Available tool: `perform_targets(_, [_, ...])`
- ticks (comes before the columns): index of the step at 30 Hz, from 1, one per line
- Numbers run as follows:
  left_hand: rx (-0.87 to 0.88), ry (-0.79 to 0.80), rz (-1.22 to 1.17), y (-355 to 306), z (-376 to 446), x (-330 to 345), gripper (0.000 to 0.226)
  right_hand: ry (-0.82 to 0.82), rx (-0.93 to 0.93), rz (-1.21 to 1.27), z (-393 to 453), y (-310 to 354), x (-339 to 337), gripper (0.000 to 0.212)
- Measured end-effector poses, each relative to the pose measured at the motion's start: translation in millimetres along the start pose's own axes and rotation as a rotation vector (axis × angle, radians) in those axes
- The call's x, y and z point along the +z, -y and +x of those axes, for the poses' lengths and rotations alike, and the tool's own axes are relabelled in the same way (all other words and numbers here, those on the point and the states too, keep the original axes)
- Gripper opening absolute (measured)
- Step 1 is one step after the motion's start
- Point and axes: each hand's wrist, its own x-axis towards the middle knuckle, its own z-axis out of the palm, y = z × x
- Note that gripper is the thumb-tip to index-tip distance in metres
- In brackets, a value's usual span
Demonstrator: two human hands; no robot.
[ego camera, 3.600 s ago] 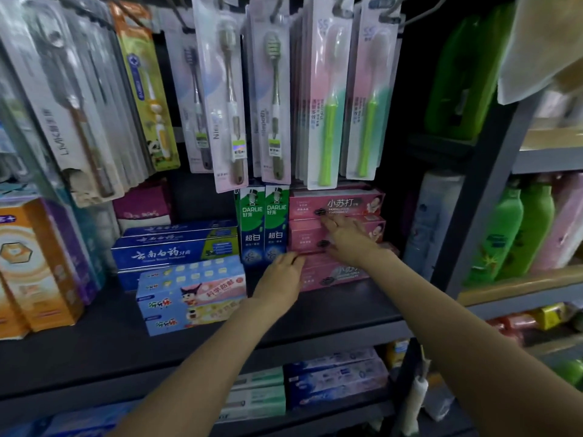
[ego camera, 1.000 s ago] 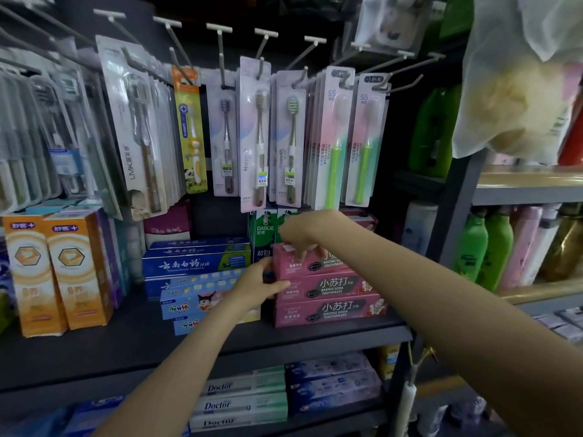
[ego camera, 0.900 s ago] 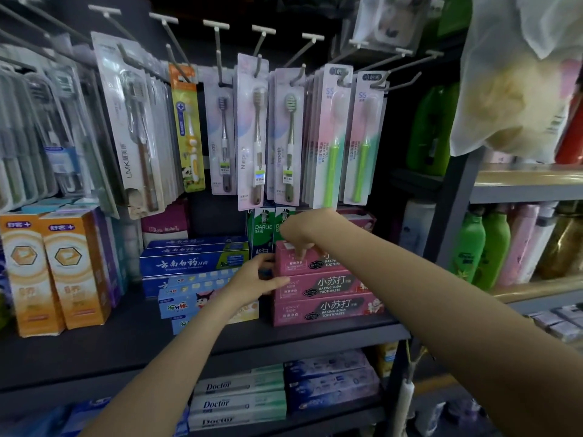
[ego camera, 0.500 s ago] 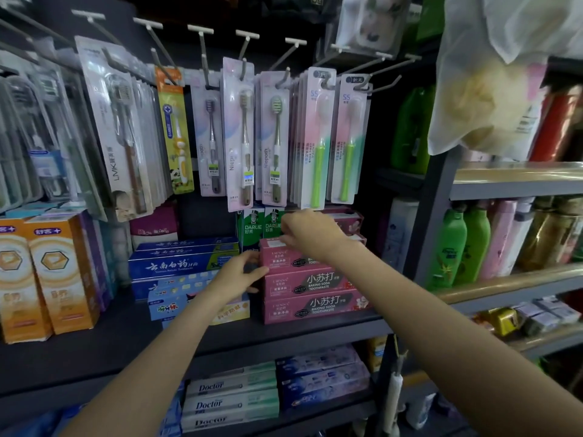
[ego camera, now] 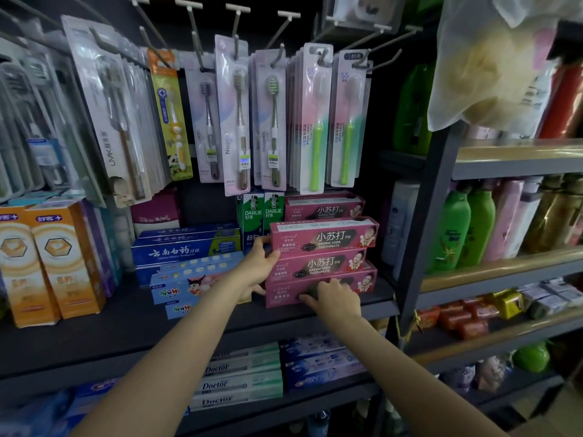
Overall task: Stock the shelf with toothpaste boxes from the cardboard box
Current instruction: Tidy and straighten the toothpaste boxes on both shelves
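Fingers of the right hand (ego camera: 336,296) press flat on the front of the bottom pink toothpaste box (ego camera: 318,290), gripping nothing. Just left of it, the left hand (ego camera: 257,269) lies open against the left ends of the stack, thumb at the lowest box. Above the right hand sit two more pink boxes, three stacked at the shelf (ego camera: 126,329) front, a fourth behind. Light, stiff cartons, I judge, easily crushed; best held by the long sides

Two bare forearms showing no sleeves up from the fingers, left hand (ego camera: 252,272) and right hand (ego camera: 336,299) wearing no gloves, rings or watch
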Motion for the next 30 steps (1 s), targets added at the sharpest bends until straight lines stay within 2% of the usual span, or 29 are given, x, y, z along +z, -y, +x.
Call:
perform_targets(6, [0.001, 0.0, -0.011, -5.6, 12.4, 5.5, 0.049, -0.036, 0.064, -0.067, 17.7, 1.0, 3.5, 0.05])
perform_targets(15, [-0.015, 0.024, 0.015, -22.6, 50.5, 18.0, 0.046, 0.009, 0.153, -0.089, 54.0, -13.0, -4.6, 0.047])
perform_targets(24, [0.006, 0.014, -0.015, -28.5, 79.1, 27.1, 0.043, -0.007, 0.131, -0.13, 79.2, -31.6, -4.5, 0.044])
perform_targets(30, [0.031, -0.066, -0.076, -23.9, 90.2, 25.7, 0.043, 0.025, 0.127, -0.122, 93.7, -33.8, -1.0, 0.041])
